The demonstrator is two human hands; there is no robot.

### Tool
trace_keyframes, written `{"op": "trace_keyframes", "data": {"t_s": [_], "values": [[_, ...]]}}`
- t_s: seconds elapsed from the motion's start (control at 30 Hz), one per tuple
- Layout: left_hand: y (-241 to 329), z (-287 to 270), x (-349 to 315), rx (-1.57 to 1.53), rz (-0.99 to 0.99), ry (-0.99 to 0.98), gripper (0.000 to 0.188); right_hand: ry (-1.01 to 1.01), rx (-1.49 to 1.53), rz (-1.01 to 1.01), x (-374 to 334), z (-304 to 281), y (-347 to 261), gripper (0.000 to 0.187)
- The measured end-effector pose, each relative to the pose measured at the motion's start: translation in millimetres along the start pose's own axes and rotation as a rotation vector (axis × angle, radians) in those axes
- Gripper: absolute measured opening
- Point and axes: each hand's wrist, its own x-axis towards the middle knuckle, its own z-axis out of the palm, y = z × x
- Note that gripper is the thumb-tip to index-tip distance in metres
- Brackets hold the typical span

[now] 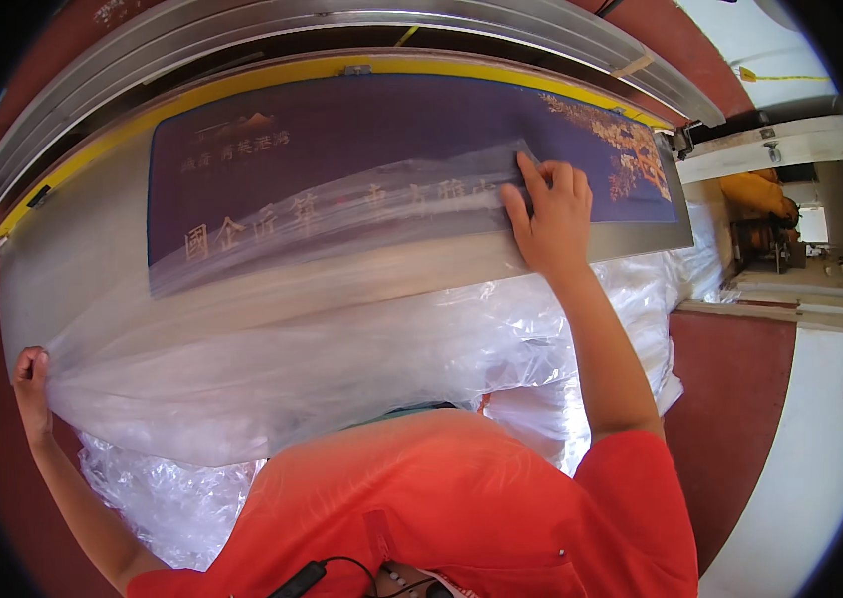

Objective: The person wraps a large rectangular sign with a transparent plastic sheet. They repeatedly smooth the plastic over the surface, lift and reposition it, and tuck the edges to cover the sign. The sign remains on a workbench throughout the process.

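A long dark purple printed panel [391,125] with gold lettering and a golden tree design lies on a grey board in front of me. Thin clear plastic film [212,369] covers its near part and drapes toward my body in soft folds. At the far left, my left hand [30,377] is closed on the film's edge and pulls it taut. My right hand [553,214] rests on the film over the panel's right half. Its thumb and index finger are apart, the index fingertip touching near the film's upper edge, the other fingers slightly bent.
A yellow strip with small metal clips [356,71] borders the board's far edge. Beyond it runs a silvery metal rail [421,22]. Crumpled clear plastic [157,498] hangs below the board. At right are a white beam [765,145], red floor [730,399] and a yellow object [755,194].
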Motion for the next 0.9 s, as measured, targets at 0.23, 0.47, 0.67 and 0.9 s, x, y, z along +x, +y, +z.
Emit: {"op": "trace_keyframes", "data": {"t_s": [0.23,0.47,0.67,0.9], "values": [[-21,1,-16,-0.145,-0.106,0.036,0.010,0.008,0.103,-0.077,-47,-4,-10,0.043],[-16,4,-20,-0.149,-0.113,0.050,0.011,-0.159,0.049,0.033,-19,-13,-10,0.053],[-33,-14,-48,-0.201,-0.164,0.079,0.009,-0.126,0.075,-0.035,-75,-19,-22,0.046],[-51,-42,-55,-0.466,-0.146,0.016,0.011,-0.021,0.142,0.352,-16,-5,-1,0.016]]}}
